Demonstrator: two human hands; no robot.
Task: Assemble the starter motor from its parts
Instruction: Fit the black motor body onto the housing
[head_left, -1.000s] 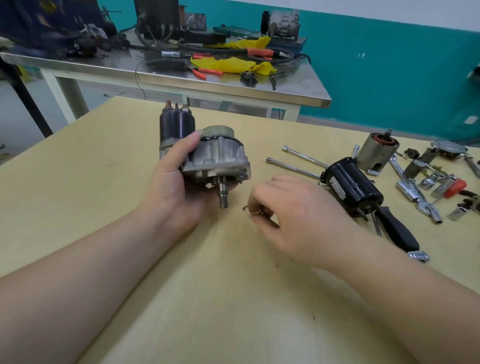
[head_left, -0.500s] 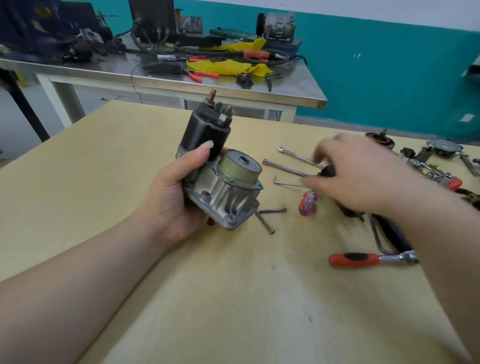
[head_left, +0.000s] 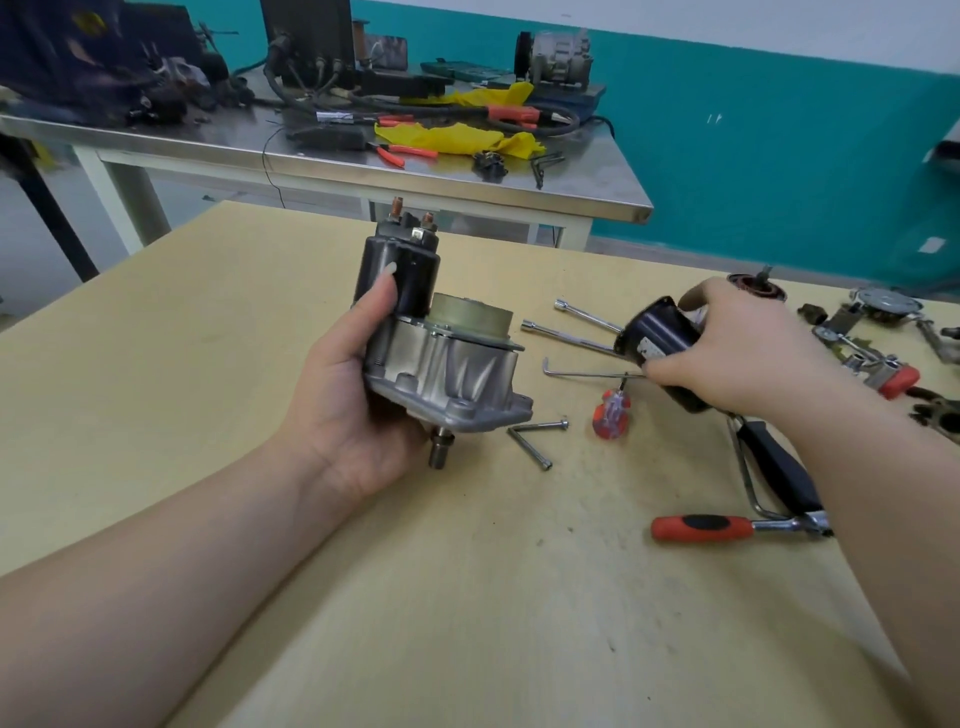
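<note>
Here, head view only. Left hand (head_left: 358, 395) wrapped around the aluminium gear housing (head_left: 452, 387), thumb lying up the black solenoid (head_left: 402, 273) with its copper terminal studs (head_left: 413, 218) at twelve o'clock; output shaft (head_left: 440, 451) pointing down at six o'clock, just clear of the wooden table (head_left: 467, 597). Round greenish seat (head_left: 471, 317) on top of the housing facing up, uncovered. Right hand (head_left: 748, 348) at three o'clock from the housing, fingers curled round the black motor body (head_left: 657, 335), lifted and tilted, its open end turned toward nine o'clock. Beneath that hand, two long through bolts (head_left: 576, 340); at five o'clock from the housing, two short bolts (head_left: 537, 439) crossing at one end; beside them a small red screwdriver (head_left: 610, 413) and a thin hook tool (head_left: 587, 372). Red-handled ratchet (head_left: 701, 529) at four o'clock, near the table edge. More parts at the far right, too small to name.

Judged step: bringing the motor body over to seat on the round boss. Best done by keeping the housing upright and steady, squaring the body's axis to the seat before lowering, turning gently until any locating notch drops in, never forcing. Worth keeping the bolt holes lined up for the through bolts. Risk: a cocked entry jamming or nicking the mating lip.
</note>
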